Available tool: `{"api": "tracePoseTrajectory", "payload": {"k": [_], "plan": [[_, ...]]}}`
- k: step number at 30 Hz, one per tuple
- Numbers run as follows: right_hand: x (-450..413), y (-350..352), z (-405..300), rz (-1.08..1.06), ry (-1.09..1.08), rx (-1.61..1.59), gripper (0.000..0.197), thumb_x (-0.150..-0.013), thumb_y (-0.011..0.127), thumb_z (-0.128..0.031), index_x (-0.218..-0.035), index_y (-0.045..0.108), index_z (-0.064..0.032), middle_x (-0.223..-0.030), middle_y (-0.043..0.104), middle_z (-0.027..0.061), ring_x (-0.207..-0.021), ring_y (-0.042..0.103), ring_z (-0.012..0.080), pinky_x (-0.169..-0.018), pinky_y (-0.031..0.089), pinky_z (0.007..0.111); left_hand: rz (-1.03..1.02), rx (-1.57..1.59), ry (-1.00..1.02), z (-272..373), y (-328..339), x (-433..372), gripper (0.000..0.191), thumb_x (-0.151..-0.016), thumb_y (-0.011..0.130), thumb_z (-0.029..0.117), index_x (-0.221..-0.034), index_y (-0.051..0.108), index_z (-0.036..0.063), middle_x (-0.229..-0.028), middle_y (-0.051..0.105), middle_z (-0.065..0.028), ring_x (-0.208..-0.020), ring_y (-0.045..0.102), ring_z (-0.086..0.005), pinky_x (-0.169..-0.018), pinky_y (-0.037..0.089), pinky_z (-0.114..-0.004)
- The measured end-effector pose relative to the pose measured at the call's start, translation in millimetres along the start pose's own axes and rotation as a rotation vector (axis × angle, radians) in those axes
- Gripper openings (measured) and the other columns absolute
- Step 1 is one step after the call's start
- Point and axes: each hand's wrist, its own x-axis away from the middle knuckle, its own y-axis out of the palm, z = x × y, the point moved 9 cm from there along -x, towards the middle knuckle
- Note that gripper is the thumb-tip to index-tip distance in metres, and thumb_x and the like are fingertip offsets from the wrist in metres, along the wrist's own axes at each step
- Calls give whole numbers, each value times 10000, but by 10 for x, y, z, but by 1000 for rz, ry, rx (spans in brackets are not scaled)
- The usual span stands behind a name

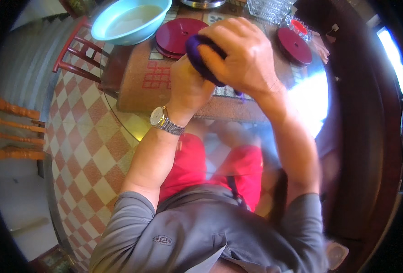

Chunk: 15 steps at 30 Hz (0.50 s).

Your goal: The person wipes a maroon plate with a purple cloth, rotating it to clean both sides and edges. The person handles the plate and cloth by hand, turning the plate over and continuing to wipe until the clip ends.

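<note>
My right hand (244,54) grips a bunched purple cloth (196,54), its thumb curled over the near side. Just below and to the left, my left hand (191,82) presses up against the cloth; a metal-band watch (167,123) is on that wrist. The left fingers are hidden behind the cloth and the right hand, so whatever they hold cannot be made out. Behind the hands lies a small stack of round dark-red discs (175,32) with a mark at the centre. A similar disc (293,44) lies further right.
A light-blue basin (102,30) with cloudy liquid stands at the table's far left. Clear cut-glass ware (269,10), a small glass dish with a red centre (298,26) and a pinkish cloth (321,47) are at the far right. Chairs (82,59) stand left of the glass tabletop (133,129).
</note>
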Motion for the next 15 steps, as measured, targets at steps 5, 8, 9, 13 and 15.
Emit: {"api": "tracePoseTrajectory", "payload": {"k": [5,8,9,13,15], "plan": [[435,-203,694,39,629,-193,264,-923,723,-252,-1040,759,-17,-896,743,183,-801,744,283,-758,578,389,43,-98,52,174,32,-50,142,-879,797,48,-943,671,27,-844,718,-178,-751,698,-395,-649,540,-421],[932,-257,1038,241,785,-393,278,-1010,687,-271,-1072,757,-9,-895,760,72,-779,706,166,-724,545,311,53,-94,115,228,84,-45,214,-856,861,93,-939,679,19,-836,722,-175,-736,705,-374,-640,540,-408],[1088,-216,1133,307,863,-524,304,-1046,669,-290,-1086,757,-2,-905,758,34,-778,692,141,-715,533,287,50,-105,117,234,83,-45,216,-862,862,102,-943,681,17,-842,729,-173,-738,714,-361,-642,545,-398],[1783,71,1421,385,1216,-909,438,-1087,614,-420,-1104,740,-2,-885,722,19,-759,660,121,-686,532,270,47,-123,86,259,61,-57,223,-906,857,152,-985,700,15,-881,773,-144,-748,733,-241,-679,566,-338],[2155,230,1496,110,1429,-693,486,-1065,622,-475,-1097,734,-2,-925,716,28,-744,638,107,-654,515,264,48,-104,48,184,35,-39,221,-931,850,169,-1031,717,23,-894,789,-110,-740,695,-144,-706,557,-306]]}}
